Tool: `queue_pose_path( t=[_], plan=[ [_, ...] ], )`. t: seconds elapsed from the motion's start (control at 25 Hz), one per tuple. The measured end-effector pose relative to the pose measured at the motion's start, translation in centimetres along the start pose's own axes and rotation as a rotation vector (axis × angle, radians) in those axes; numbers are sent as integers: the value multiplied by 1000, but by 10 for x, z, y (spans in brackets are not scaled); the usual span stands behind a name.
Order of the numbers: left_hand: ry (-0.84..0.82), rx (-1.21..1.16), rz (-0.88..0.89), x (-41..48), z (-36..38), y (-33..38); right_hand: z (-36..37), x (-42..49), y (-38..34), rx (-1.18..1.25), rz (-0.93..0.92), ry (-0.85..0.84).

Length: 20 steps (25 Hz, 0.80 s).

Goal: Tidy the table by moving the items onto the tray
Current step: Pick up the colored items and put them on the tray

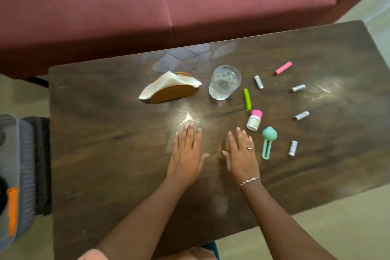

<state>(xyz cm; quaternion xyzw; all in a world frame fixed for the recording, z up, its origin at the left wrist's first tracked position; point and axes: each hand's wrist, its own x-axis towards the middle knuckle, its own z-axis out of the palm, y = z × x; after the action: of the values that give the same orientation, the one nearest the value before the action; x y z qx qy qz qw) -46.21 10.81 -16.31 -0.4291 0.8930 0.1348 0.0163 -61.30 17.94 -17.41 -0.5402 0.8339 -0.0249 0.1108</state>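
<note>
Task apparently unstarted: left hand (186, 152) and right hand (240, 154) flat on table (105, 133), fingers straight, empty; glass (224, 82), napkin holder (171, 91) untrayed; tray unseen.

The light is soft, even and moderately bright. The dark table (109, 137) catches pale glare in three places: a white patch just beyond the fingertips of the left hand (185, 154), a broader sheen on its right side, and a bluish reflection along its far edge. Shadows are faint and soft-edged. The whole picture is slightly soft. The wide lens bows the table's edges, and the grey object (19, 175) at the left border is smeared.
</note>
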Motion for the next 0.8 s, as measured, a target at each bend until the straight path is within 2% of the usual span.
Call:
queue_pose_path(
  t=[0.04, 0.08, 0.24, 0.36, 0.6, 0.72, 0.8],
  plan=[
    [-16, -13, 17, 8, 0, 11, -3, 0, 18, 6, 14, 43],
    [-27, -39, 33, 15, 1, 17, -9, 1, 25, 65, 27, -16],
    [-63, -118, 145, 56, 2, 57, -19, 13, 81, 180, 158, 54],
    [-127, -203, 117, 98, 0, 79, -29, 35, 125, 216, 190, 71],
    [-220, -355, 5, 176, 9, 115, -57, 132, 189, -7, 89, -1],
    [-359, -338, -37, 200, 17, 122, -68, 179, 203, -168, -11, -67],
    [-383, -307, -30, 212, 21, 124, -68, 204, 206, -238, -101, -91]
  ],
)
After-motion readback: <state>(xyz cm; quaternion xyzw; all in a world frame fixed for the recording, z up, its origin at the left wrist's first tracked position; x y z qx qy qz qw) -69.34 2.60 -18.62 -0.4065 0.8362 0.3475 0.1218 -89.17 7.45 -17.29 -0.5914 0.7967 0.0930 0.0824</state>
